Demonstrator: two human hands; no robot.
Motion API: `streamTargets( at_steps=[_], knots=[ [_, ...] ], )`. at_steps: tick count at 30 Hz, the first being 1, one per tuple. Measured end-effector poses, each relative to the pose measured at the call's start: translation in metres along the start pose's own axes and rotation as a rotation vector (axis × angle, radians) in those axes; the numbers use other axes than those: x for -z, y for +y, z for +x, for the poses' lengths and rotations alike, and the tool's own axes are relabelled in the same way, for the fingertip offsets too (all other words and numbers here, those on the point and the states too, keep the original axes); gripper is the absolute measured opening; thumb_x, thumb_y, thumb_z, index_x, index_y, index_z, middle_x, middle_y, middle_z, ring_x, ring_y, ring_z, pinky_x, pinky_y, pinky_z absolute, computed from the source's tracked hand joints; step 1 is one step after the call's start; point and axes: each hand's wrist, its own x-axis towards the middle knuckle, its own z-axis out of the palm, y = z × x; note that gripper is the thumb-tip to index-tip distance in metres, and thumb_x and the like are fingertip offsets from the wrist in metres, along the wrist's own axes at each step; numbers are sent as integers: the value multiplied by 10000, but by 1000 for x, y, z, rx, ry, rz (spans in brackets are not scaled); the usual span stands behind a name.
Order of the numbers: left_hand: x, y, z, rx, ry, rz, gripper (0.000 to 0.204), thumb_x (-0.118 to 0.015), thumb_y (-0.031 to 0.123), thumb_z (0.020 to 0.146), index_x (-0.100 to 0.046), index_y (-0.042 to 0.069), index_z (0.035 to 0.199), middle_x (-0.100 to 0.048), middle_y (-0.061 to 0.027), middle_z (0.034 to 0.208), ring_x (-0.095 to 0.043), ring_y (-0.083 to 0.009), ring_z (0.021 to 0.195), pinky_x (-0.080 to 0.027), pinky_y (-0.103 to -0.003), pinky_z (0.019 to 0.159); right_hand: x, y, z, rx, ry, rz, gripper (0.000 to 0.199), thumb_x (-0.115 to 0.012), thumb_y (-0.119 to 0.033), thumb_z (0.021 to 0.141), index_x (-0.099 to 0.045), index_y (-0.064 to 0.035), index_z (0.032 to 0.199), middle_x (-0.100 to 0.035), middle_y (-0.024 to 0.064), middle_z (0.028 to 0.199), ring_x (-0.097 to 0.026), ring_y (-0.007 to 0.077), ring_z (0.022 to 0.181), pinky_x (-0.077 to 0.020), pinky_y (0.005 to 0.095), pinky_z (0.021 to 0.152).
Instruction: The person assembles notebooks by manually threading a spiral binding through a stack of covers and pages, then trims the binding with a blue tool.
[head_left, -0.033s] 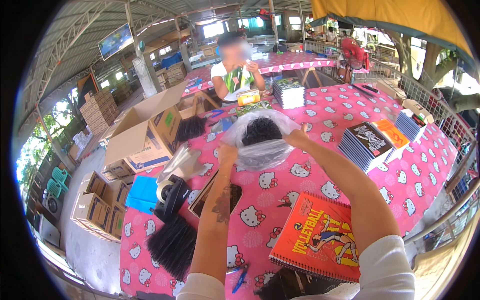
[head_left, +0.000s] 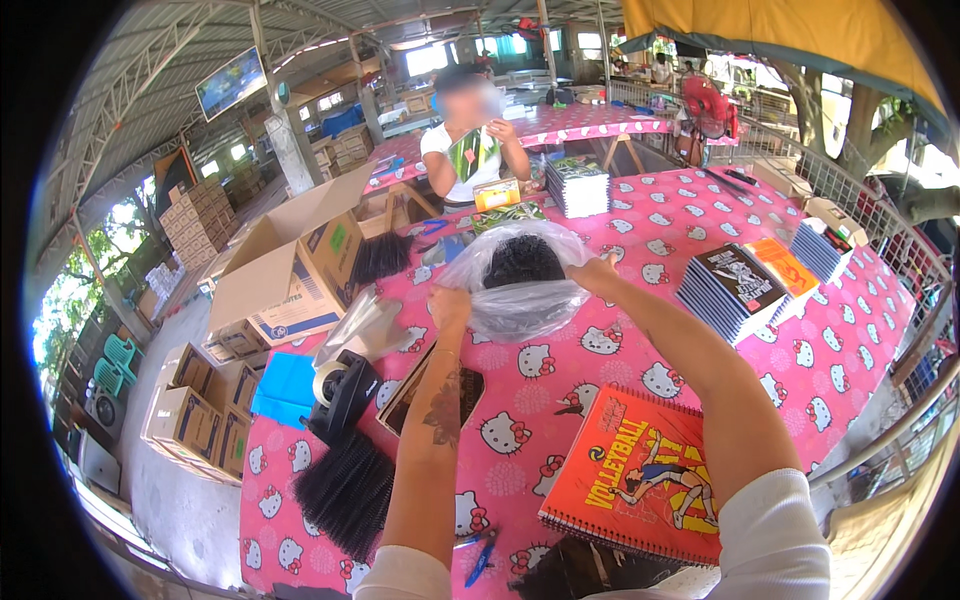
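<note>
Both my hands hold up a clear plastic bag [head_left: 520,300] above the pink patterned table [head_left: 800,360]. My left hand [head_left: 450,305] grips the bag's left edge and my right hand [head_left: 598,272] grips its right edge, keeping the mouth spread. Inside the bag lies a bundle of black thin pieces [head_left: 522,260]. Below my right forearm an orange spiral notebook [head_left: 640,475] lies flat near the table's front edge.
A tape dispenser [head_left: 340,385], black bundles [head_left: 345,490] and a blue pen [head_left: 480,562] lie at the left front. Notebook stacks [head_left: 735,285] stand at the right. An open cardboard box [head_left: 290,270] is at the left. A person [head_left: 470,150] sits across the table.
</note>
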Motion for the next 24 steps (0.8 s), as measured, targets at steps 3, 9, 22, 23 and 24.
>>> streamTargets(
  at_steps=[3,9,22,23,24],
  knots=[
    [-10,-2,-3,-40,124,-116,607,-597,166,826,-379,-120,1316,-489,-365,1296,-538,-512,1142,-445,-502,985,2,-3,-6,-46,19,122,399,-678,-292,766,-697,75,923,-675,153,772,-657,291,594,-543,456,754],
    [2,-9,0,-215,86,-80,438,-592,135,841,-474,4,1242,-577,-284,1175,-589,-528,1012,-495,-522,889,-6,-6,-14,150,-446,348,445,-702,-314,772,-700,-9,1096,-695,242,993,-702,328,935,-581,441,708],
    [32,-48,51,-404,-63,243,421,-588,156,847,-565,-18,1229,-550,-268,1290,-596,-455,1092,-488,-475,961,17,-9,-10,8,-196,126,466,-689,-133,757,-624,61,1176,-704,185,1001,-709,234,610,-596,306,629],
    [36,-51,52,-399,-70,238,421,-588,156,847,-565,-18,1229,-550,-268,1290,-596,-455,1092,-488,-475,961,18,0,-17,66,-169,333,439,-716,-147,746,-651,60,1127,-711,196,970,-716,259,680,-595,323,669],
    [46,-53,55,-302,-192,36,447,-616,181,829,-579,2,1237,-526,-281,1324,-577,-454,1121,-473,-460,980,20,3,-23,131,-143,544,414,-743,-161,735,-677,60,1078,-719,206,939,-724,283,750,-594,341,708]
  ],
)
